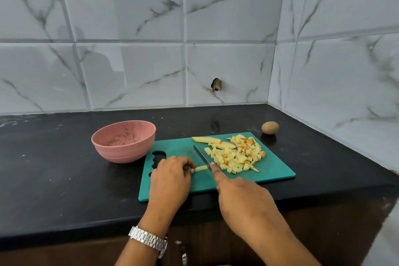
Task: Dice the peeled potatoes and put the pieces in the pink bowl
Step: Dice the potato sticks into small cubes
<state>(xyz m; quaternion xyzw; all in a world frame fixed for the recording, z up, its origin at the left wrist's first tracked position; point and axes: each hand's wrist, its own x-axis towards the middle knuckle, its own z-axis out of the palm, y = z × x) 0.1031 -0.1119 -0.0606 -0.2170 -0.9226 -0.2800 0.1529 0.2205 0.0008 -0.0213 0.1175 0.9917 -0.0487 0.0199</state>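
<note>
A teal cutting board [274, 168] lies on the black counter. My left hand [170, 177] pins a pale potato strip [201, 168] to the board with its fingertips. My right hand [241, 196] grips a knife [201, 155], index finger along the spine, with the blade resting across the strip's right end. A heap of diced potato [237, 155] lies to the right of the blade. Two longer potato slices [212, 142] rest at the board's far edge. The pink bowl [124, 140] stands just left of the board, holding no pieces.
A whole unpeeled potato [270, 127] sits on the counter behind the board's right corner. Marble-look tiled walls close off the back and right side. The counter's front edge runs just below the board. A metal watch [149, 238] is on my left wrist.
</note>
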